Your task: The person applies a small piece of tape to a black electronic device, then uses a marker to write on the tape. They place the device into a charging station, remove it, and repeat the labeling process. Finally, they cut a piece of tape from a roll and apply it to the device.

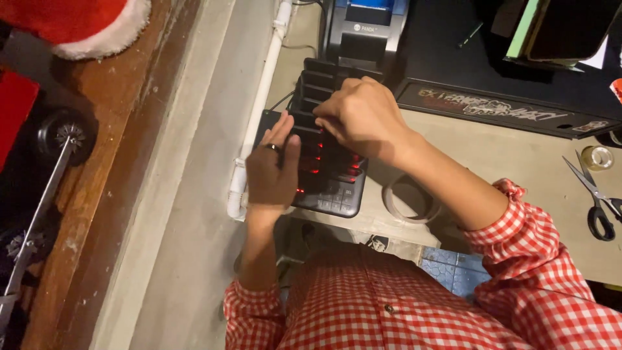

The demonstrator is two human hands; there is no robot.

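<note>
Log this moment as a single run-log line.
left hand: steadies black slotted charging dock | right hand: fingers in dock slots | red lights lit | grey table: black-handled scissors

Bare tabletop (505, 155) right of slotted black dock (327, 139); printer (366, 29) behind; white pipe (259, 104) hard left

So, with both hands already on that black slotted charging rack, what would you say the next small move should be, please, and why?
Probably steady the base and ease the fingers out of the slot. The left hand lies flat on the front of the black rack, near its red lights, while the right hand curls over the upper slots, fingertips tucked between the dividers. Whether they grip anything there is hidden.
</note>
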